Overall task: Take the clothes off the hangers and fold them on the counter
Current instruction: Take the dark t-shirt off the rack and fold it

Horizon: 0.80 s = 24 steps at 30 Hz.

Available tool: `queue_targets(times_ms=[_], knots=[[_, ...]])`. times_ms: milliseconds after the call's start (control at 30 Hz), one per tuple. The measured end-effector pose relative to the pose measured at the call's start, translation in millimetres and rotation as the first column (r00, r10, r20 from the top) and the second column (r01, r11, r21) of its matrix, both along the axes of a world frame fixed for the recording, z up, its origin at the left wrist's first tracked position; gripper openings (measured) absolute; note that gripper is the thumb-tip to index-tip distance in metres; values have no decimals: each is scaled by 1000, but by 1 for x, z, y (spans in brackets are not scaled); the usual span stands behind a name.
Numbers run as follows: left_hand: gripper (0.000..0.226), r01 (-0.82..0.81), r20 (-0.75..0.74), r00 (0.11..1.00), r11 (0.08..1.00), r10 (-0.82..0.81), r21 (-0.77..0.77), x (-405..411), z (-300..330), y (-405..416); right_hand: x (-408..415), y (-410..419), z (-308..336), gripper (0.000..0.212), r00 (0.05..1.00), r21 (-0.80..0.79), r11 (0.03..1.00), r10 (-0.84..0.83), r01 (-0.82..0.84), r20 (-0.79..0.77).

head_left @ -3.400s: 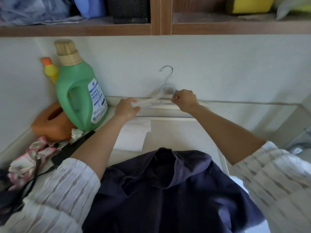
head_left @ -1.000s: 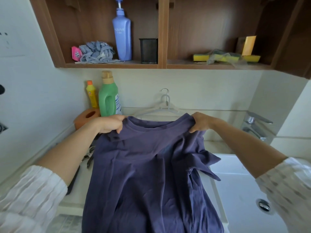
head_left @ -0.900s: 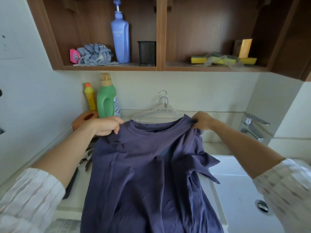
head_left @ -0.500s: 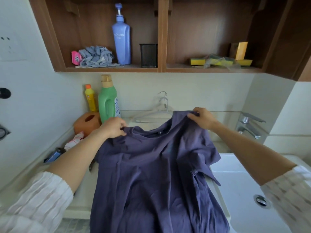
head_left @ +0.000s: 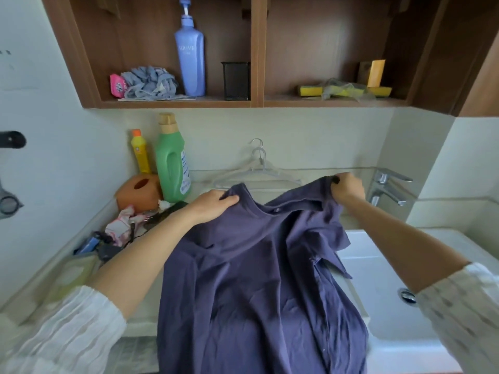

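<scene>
The left hand reaches forward with its fingers curled over one shoulder of the dark purple T-shirt, gripping the fabric just beside the neckline. The right hand is raised a little higher and further out, pinching the other shoulder seam between thumb and bent fingers. Both forearms are bare, with white crinkled sleeves pushed up near the elbows. The shirt hangs stretched between the two hands, its body draping down over the front edge of the counter and partly over the white sink on the right.

Behind the shirt, white hangers lean against the back wall, their lower bars partly covered by the collar. To the left on the counter stand a green detergent bottle, a yellow bottle with an orange cap, and an orange tissue holder, with a crumpled floral cloth and some dark small items I cannot identify. A chrome faucet sits at the right. Above, a wooden shelf holds a blue pump bottle, a black mesh cup, a grey rag and yellow sponges.

The shirt's hem is cut off at the bottom of the view.
</scene>
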State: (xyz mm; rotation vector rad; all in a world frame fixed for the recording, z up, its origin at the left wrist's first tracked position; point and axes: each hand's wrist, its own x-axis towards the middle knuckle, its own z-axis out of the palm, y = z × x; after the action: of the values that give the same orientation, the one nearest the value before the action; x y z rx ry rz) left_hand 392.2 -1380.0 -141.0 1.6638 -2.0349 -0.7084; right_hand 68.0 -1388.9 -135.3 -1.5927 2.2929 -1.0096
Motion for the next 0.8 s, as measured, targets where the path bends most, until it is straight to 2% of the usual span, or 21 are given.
queue_targets(times_ms=[67, 100, 200, 233, 267, 333, 367, 433, 533, 600, 667, 733, 800], knots=[[26, 86, -21, 996, 990, -84, 107, 13, 3, 1, -5, 0, 1, 33, 998, 23, 999, -40, 40, 37], [28, 107, 32, 993, 986, -112, 129, 25, 3, 1, -6, -1, 1, 34, 998, 22, 999, -42, 41, 44], [15, 167, 241, 947, 966, -213, 197, 49, -2, 3, -15, -1, -1, 35, 995, 1, 999, -51, 51, 86], [21, 157, 290, 933, 966, -213, 206, 55, -4, 6, -12, 1, -2, 36, 993, 2, 999, -51, 51, 104], [30, 132, 334, 924, 975, -186, 180, 58, -6, 9, -9, 3, -2, 37, 992, 2, 999, -47, 47, 114], [43, 47, 389, 920, 999, -40, -9, 58, -6, 14, 2, 7, 2, 40, 990, -7, 1000, -24, 25, 138], [44, -12, 370, 927, 992, 59, -128, 56, -5, 17, 11, 10, 5, 40, 988, -23, 1000, -4, 7, 156], [43, -126, 193, 964, 955, 181, -267, 48, 4, 22, 27, 17, 14, 34, 984, -86, 995, 61, -48, 165], [40, -193, -68, 981, 950, 182, -245, 30, 28, 32, 52, 32, 33, 13, 970, -219, 960, 206, -174, 133], [39, -203, -131, 976, 939, 172, -278, 14, 44, 41, 69, 46, 50, 24, 934, -278, 918, 329, -282, 137], [41, -189, -146, 978, 921, 147, -340, -6, 63, 51, 87, 66, 71, 27, 858, -317, 843, 495, -435, 137], [41, -132, -155, 985, 916, 78, -378, -30, 82, 69, 100, 89, 87, 24, 772, -278, 743, 636, -609, 7], [39, -58, -142, 990, 923, 4, -381, -52, 100, 92, 107, 107, 97, 21, 703, -134, 693, 672, -708, -233]])
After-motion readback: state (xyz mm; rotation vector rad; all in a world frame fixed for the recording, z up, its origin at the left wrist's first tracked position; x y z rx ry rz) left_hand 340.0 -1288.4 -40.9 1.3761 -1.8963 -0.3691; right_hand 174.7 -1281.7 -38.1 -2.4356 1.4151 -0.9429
